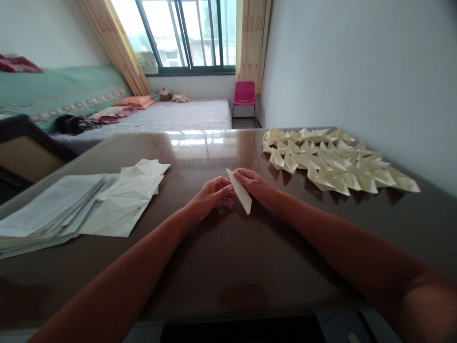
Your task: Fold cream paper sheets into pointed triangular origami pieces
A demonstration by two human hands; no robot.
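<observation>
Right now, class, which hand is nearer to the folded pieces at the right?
Right. The right hand is left of the folded pieces, holding a paper; the left hand is farther left, on that paper's other side.

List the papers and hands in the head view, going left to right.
Stack of papers, creased cream sheets, left hand, folded paper piece, right hand, group of folded paper shapes.

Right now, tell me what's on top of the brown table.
On the brown table: stacked pages and creased sheets left, many folded paper pieces right. Tabletop beneath them, and behind the held paper, is covered.
</observation>
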